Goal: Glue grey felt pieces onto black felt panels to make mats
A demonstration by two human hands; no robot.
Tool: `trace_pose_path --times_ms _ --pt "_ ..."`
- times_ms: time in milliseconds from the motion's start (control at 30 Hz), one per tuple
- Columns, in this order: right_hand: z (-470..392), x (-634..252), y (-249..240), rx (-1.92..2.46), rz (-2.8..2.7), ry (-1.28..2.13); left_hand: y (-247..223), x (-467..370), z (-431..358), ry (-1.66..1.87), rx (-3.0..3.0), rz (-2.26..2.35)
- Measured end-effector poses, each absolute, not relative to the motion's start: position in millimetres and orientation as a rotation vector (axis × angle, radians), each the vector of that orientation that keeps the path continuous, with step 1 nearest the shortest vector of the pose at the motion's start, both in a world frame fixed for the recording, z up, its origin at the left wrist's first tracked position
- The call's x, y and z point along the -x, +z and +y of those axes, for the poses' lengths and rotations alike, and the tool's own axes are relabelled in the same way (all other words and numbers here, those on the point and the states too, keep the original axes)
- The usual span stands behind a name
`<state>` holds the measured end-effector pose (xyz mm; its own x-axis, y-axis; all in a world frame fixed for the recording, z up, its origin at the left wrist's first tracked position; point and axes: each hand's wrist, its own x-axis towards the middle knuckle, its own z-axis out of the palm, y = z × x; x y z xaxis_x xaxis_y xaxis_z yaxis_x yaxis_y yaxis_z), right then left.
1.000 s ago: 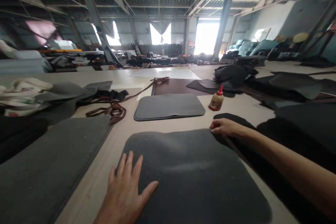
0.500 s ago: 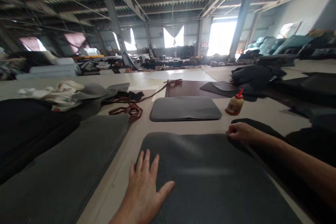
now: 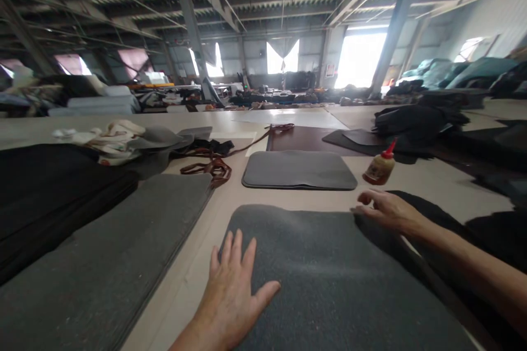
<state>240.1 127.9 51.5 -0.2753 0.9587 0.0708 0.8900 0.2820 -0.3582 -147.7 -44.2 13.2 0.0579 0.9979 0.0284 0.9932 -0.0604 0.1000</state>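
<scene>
A large dark grey sheet (image 3: 313, 279) with rounded corners, perhaps leather-like material, lies in front of me. My left hand (image 3: 233, 285) rests flat on its left edge, fingers spread. At the sheet's far right corner is my right hand (image 3: 385, 209), with a gap between thumb and forefinger. Whether the thumb touches the corner I cannot tell. Just beyond the sheet lies a small stack of grey rounded panels (image 3: 300, 170). Behind my right hand stands a glue-like bottle (image 3: 379, 167) with a red nozzle and amber contents.
Grey sheets (image 3: 123, 247) are stacked at the left, beside black material (image 3: 53, 186). Brown straps (image 3: 216, 171) and cream cloth (image 3: 117, 140) lie farther back. A brown sheet (image 3: 302, 140) lies beyond the panels. Dark pieces (image 3: 415, 120) are heaped at the right.
My right hand's fingers have parted from a pinch at the sheet's corner. My left hand stays flat on the sheet. The whole view has shifted slightly.
</scene>
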Motion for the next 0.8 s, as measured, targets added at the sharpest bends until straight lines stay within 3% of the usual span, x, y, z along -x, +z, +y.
trace_pose_path --times_ms 300,800 --pt "157 -138 44 1.373 -2.480 0.827 21 146 -45 0.091 -2.214 2.116" --pt "184 -126 43 1.348 -2.488 1.174 23 145 -44 0.090 -2.179 2.108"
